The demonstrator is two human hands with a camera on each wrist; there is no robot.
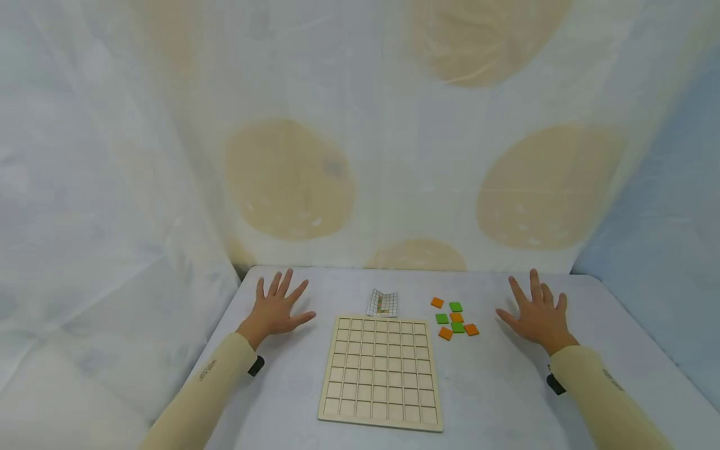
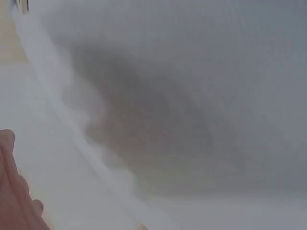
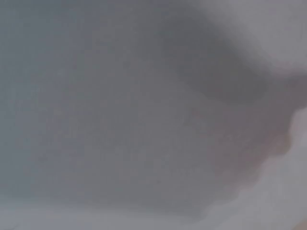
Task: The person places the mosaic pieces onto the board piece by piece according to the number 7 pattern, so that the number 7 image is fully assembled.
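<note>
On the left, the left hand (image 1: pixel 275 309) lies flat on the table (image 1: pixel 281 387) with fingers spread and straight, released and holding nothing, a little left of the far left corner of the wooden grid board (image 1: pixel 380 371). The left wrist view is a grey blur with only a sliver of that hand at its lower left. The board sits in the middle of the table, near the person, and every cell that shows is bare, so by the look of it no tile has been placed and the whole filling of the grid is left to do. Just beyond the board's far edge lies a small pattern card (image 1: pixel 382 303), slightly bent, with a few coloured squares printed on it. To the right of the card and off the board's far right corner is a loose cluster of orange and green tiles (image 1: pixel 454 317), lying flat, some touching. Farther right, the right hand (image 1: pixel 539 315) also rests open, fingers splayed, gripping nothing, near the tiles but apart from them; its wrist view is too blurred to add anything. Bare tabletop lies on both sides of the board, while a draped cloth backdrop (image 1: pixel 360 156) closes the far edge and both sides.
</note>
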